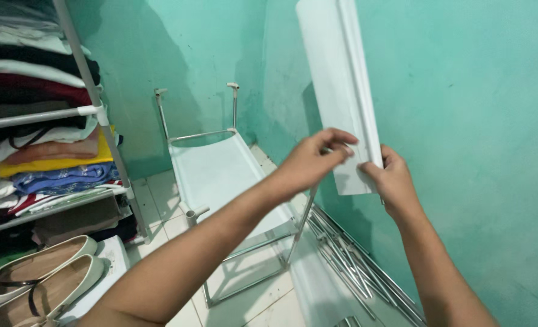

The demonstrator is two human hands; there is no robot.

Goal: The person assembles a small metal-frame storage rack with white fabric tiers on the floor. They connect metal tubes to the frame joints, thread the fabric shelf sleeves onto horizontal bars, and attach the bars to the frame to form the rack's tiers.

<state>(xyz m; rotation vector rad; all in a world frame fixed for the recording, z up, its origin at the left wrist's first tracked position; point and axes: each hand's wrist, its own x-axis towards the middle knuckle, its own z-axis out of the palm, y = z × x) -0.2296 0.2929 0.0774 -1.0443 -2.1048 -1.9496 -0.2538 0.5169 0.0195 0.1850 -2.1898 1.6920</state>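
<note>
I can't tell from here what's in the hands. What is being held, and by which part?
Both hands, left and right, hold an upright white fabric shelf panel by its lower end.

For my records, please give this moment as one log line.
left hand: pinches white fabric panel | right hand: grips its lower edge | panel: upright, before green wall | below: half-built rack frame

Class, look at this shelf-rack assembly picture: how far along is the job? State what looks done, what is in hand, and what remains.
Done: one white fabric tier sits stretched on the partly built frame, with bare uprights above it. In hand: the left hand and right hand grip the lower end of a second white fabric panel, held upright. Left: loose metal rods lie on the floor by the wall, unfitted.
</note>
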